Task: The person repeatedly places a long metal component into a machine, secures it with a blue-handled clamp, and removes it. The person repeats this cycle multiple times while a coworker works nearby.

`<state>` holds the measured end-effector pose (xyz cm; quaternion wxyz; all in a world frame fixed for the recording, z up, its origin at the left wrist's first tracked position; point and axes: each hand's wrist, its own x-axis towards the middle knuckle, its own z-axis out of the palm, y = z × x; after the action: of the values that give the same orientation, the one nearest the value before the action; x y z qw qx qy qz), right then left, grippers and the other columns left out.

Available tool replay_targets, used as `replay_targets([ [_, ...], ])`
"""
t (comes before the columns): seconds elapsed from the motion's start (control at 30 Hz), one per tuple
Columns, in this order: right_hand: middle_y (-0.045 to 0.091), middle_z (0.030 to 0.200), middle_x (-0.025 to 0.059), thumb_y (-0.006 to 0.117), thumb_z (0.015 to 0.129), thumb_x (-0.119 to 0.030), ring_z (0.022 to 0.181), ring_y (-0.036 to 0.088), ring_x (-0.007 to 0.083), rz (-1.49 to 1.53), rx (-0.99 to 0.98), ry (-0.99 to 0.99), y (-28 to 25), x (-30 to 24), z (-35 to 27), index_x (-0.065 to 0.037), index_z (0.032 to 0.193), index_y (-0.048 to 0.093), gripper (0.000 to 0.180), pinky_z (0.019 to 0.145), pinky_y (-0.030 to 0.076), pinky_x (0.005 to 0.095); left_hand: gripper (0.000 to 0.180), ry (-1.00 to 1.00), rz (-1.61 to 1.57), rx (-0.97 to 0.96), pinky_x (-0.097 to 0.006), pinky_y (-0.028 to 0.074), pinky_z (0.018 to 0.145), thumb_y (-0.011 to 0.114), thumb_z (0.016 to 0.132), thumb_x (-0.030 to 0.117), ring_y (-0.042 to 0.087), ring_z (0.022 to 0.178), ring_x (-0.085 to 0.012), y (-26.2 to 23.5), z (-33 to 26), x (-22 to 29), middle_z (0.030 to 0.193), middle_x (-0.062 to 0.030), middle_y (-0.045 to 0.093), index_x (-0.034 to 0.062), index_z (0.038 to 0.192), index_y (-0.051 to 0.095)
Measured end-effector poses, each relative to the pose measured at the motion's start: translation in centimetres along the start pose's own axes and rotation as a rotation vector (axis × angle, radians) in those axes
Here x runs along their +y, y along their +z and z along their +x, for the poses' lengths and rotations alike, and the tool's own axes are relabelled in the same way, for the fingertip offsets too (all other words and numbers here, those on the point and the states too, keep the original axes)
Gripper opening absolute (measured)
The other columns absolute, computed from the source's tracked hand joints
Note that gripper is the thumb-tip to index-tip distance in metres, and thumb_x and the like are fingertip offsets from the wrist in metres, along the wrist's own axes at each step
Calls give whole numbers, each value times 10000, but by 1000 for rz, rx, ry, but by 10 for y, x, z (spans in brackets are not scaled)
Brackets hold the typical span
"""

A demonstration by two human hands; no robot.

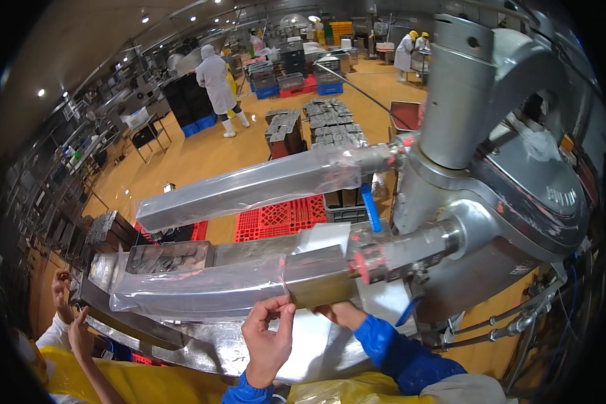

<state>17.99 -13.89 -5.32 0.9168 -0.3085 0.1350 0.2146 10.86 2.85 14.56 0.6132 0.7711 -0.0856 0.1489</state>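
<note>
**Fitting a clear plastic sleeve over a filling machine's lower horn**

Pulling a clear plastic sleeve (202, 291) along the lower metal horn (316, 276) of a large steel filling machine (491, 175) appears to be the step in hand. The sleeve lies over the horn, its open end at the person's hands, its far end reaching left above a steel counter (202, 347).

The left hand (268, 340) rises from the lower edge; its fingers (276, 311) are together, pinching the sleeve's edge. The right hand (343, 313), in a blue sleeve, reaches under the horn; whether its fingers are apart or together cannot be told, as they are hidden.

A second sleeve (249, 188) already covers the upper horn, and looks empty. The next move likely calls for drawing the lower sleeve's mouth evenly toward the machine with both hands, without tearing the thin film.

An open rectangular metal mould (172, 257) lies behind the lower sleeve; its contents are unclear. Another person's 2 hands (71, 316) rest at the counter's left edge. Farther off, stacked grey moulds (316, 128) sit on red pallets (279, 217), and a worker in white (217, 84) stands near crates.
</note>
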Motion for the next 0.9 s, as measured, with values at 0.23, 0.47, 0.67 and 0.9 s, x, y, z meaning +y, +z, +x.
replay_targets([
  [0.23, 698, 1058, 0, 608, 1051, -379, 898, 610, 97, -577, 91, 106, -187, 21, -207, -53, 1217, 683, 373, 769, 470, 238, 159, 83, -60, -156, -280, 566, 763, 763, 937, 42, 710, 837, -141, 131, -35, 27, 943, -104, 745, -14, 1084, 745],
  [0.47, 700, 813, 54, 651, 1024, -356, 681, 612, 107, -566, 505, -85, -277, 37, -343, -40, 1066, 722, 326, 640, 487, 278, 154, 104, -68, -119, -265, 562, 795, 755, 955, 51, 688, 862, -110, 179, -37, 32, 1008, -95, 744, -19, 1089, 728],
  [0.67, 641, 684, 18, 670, 996, -257, 607, 571, 97, -618, 494, -221, -297, 65, -317, -43, 951, 725, 225, 578, 462, 289, 290, 74, -110, -222, -297, 576, 909, 737, 963, 45, 727, 1028, -160, 160, -56, 37, 1127, -122, 740, -10, 1247, 712],
  [0.9, 607, 665, 22, 681, 972, -230, 629, 544, 103, -1226, 277, -286, -194, 46, -260, -14, 862, 700, 243, 610, 455, 322, 258, 216, -52, -508, -374, 591, 896, 744, 959, 102, 740, 1018, -307, 99, -88, 19, 1158, -143, 751, 60, 1214, 743],
])
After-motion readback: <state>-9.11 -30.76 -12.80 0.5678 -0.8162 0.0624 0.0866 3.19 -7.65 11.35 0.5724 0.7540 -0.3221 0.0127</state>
